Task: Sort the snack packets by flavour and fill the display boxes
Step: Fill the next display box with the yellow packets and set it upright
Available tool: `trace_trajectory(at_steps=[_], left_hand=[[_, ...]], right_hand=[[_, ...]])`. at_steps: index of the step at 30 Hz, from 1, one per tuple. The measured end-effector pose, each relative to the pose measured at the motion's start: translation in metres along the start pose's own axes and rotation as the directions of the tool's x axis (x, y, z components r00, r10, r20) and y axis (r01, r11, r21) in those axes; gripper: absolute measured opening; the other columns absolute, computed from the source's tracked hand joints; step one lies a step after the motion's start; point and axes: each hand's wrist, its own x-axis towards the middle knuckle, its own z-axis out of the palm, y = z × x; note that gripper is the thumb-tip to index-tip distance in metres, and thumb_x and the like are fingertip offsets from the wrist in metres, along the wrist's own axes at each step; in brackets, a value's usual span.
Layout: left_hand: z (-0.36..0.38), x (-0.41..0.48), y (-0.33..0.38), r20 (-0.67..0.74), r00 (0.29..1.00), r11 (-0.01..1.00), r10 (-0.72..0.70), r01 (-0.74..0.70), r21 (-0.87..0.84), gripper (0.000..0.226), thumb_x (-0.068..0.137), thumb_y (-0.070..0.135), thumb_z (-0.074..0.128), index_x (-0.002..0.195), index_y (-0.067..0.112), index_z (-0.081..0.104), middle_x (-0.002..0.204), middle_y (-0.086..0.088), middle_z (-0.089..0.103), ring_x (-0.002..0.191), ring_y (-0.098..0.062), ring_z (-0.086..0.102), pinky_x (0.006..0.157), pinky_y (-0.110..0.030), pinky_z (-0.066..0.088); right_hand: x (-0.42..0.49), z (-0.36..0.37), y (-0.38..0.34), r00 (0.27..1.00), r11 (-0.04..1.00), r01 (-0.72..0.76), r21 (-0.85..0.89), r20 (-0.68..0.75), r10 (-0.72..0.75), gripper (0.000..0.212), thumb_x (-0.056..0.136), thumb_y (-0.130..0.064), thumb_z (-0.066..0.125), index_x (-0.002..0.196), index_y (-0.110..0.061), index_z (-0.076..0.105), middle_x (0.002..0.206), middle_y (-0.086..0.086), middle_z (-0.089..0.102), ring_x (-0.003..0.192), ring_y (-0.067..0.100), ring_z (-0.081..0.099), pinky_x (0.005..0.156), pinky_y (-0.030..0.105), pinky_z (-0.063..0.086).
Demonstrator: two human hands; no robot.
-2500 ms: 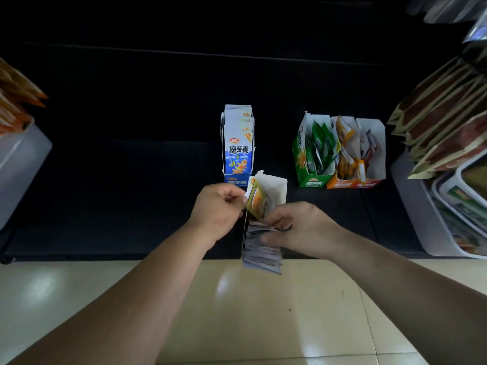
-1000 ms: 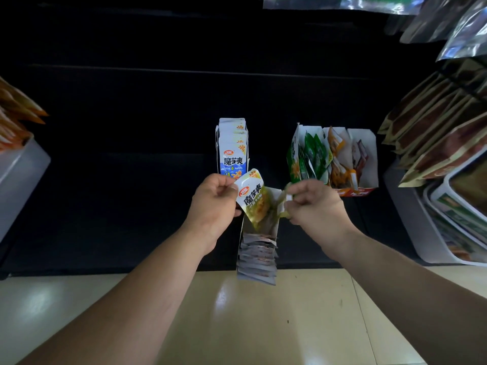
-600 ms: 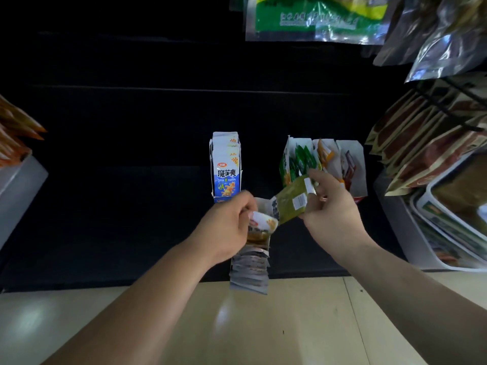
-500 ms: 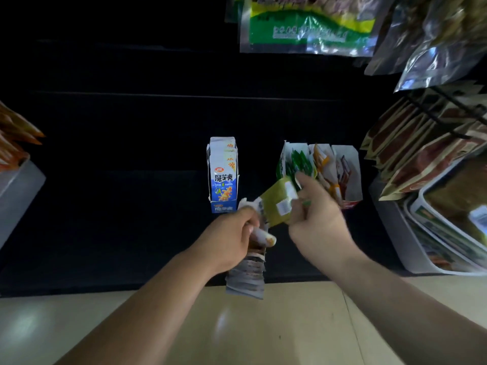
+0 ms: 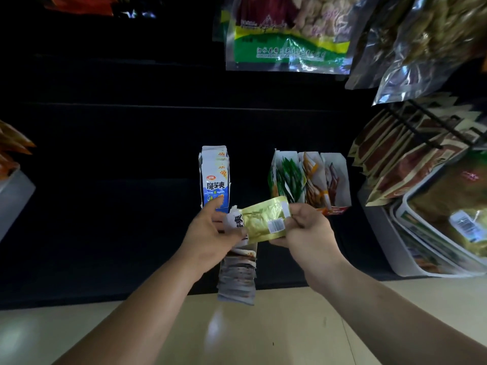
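Observation:
My right hand (image 5: 307,230) grips a yellow-gold snack packet (image 5: 264,219) by its right end, back side up with a barcode showing. My left hand (image 5: 210,230) pinches a second packet (image 5: 234,219) with black characters, just left of the gold one. Below both hands a white display box (image 5: 238,275) holds a row of grey packets and overhangs the shelf edge. A blue box (image 5: 214,177) full of blue packets stands behind my left hand. At the right back stand a green box (image 5: 286,177), an orange box (image 5: 315,180) and a white-walled box (image 5: 337,177).
The black shelf (image 5: 105,219) runs across the view, with a pale tiled floor (image 5: 237,335) in front. White bins (image 5: 395,246) of large packets crowd the right side. Foil bags (image 5: 287,35) hang above. A grey bin (image 5: 13,198) sits at the left.
My right hand has drawn a gold packet up out of the front box and turned it flat, back side up. My left hand kept its packet. The view tilted upward.

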Motion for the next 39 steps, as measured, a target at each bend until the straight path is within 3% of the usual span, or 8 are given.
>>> trace_trajectory(at_steps=[6,11,16,21,26,30,34,39], left_hand=[[-0.017,0.005,0.004,-0.041,0.999,0.986,-0.010,0.004,-0.165,0.021,0.100,0.004,0.064,0.103,0.022,0.074,0.101,-0.001,0.078,0.075,-0.002,0.073,0.058,-0.014,0.052],[-0.023,0.006,0.005,-0.121,0.986,0.990,0.112,-0.122,-0.076,0.017,0.097,0.010,0.070,0.090,0.023,0.077,0.096,-0.004,0.078,0.089,-0.012,0.073,0.067,-0.013,0.053],[-0.028,0.001,0.020,-0.125,0.992,0.934,0.013,-0.057,-0.353,0.022,0.092,0.005,0.071,0.078,0.018,0.081,0.091,-0.004,0.080,0.096,-0.020,0.076,0.092,-0.031,0.058],[-0.029,-0.003,0.022,-0.193,0.980,0.958,0.040,-0.092,-0.272,0.025,0.091,0.000,0.075,0.105,0.020,0.073,0.101,0.004,0.077,0.088,0.001,0.074,0.070,-0.009,0.054],[-0.029,-0.003,0.025,-0.183,0.981,0.937,0.070,-0.127,-0.326,0.044,0.088,-0.004,0.077,0.122,0.022,0.068,0.112,0.009,0.074,0.096,-0.004,0.075,0.074,-0.014,0.058],[-0.029,-0.002,0.039,-0.134,0.968,0.928,0.211,-0.241,-0.284,0.041,0.089,-0.006,0.075,0.115,0.026,0.071,0.114,0.008,0.073,0.106,-0.008,0.073,0.076,-0.015,0.057],[-0.022,-0.007,0.052,-0.035,0.925,0.917,0.378,-0.380,-0.120,0.037,0.092,-0.005,0.072,0.110,0.027,0.072,0.104,0.005,0.077,0.096,-0.005,0.074,0.078,-0.017,0.059],[-0.026,0.001,0.026,-0.101,0.961,0.966,0.256,-0.259,-0.016,0.035,0.093,0.007,0.074,0.124,0.022,0.068,0.115,0.014,0.070,0.097,0.000,0.072,0.083,-0.018,0.059]], right_hand=[[0.008,-0.004,0.004,0.996,0.998,-0.056,0.016,-0.062,0.057,0.015,0.106,-0.014,0.056,0.115,-0.019,0.067,0.102,0.003,0.076,0.085,0.023,0.078,0.074,0.034,0.066],[0.012,-0.008,0.001,0.990,0.990,-0.137,0.024,0.010,0.137,0.013,0.103,-0.007,0.057,0.114,-0.009,0.064,0.107,0.012,0.073,0.082,0.036,0.077,0.076,0.044,0.066],[0.015,-0.011,0.001,0.970,0.933,-0.222,0.285,0.164,0.181,0.022,0.091,0.001,0.065,0.111,0.008,0.071,0.105,0.019,0.078,0.099,0.030,0.077,0.095,0.042,0.059],[0.010,-0.004,0.006,0.995,0.999,-0.028,-0.015,0.090,0.029,0.024,0.090,-0.007,0.076,0.110,-0.021,0.076,0.106,-0.001,0.077,0.100,0.014,0.073,0.090,0.029,0.060],[0.009,-0.001,0.005,0.990,0.975,0.111,-0.195,0.113,-0.090,0.034,0.092,-0.016,0.077,0.117,-0.037,0.068,0.107,-0.013,0.073,0.088,0.002,0.069,0.070,0.013,0.056],[0.012,0.003,0.002,0.976,0.961,0.206,-0.182,0.111,-0.188,0.046,0.092,-0.026,0.078,0.131,-0.042,0.060,0.102,-0.010,0.075,0.097,-0.003,0.068,0.080,0.014,0.053],[0.015,0.014,-0.011,0.940,0.936,0.318,-0.148,0.175,-0.291,0.018,0.095,-0.018,0.074,0.108,-0.030,0.074,0.096,-0.006,0.077,0.093,0.002,0.071,0.081,0.020,0.059],[0.018,0.025,-0.005,0.957,0.968,0.250,0.008,0.151,-0.248,0.014,0.097,-0.004,0.070,0.103,-0.014,0.076,0.099,0.003,0.080,0.094,0.015,0.076,0.078,0.023,0.062]])
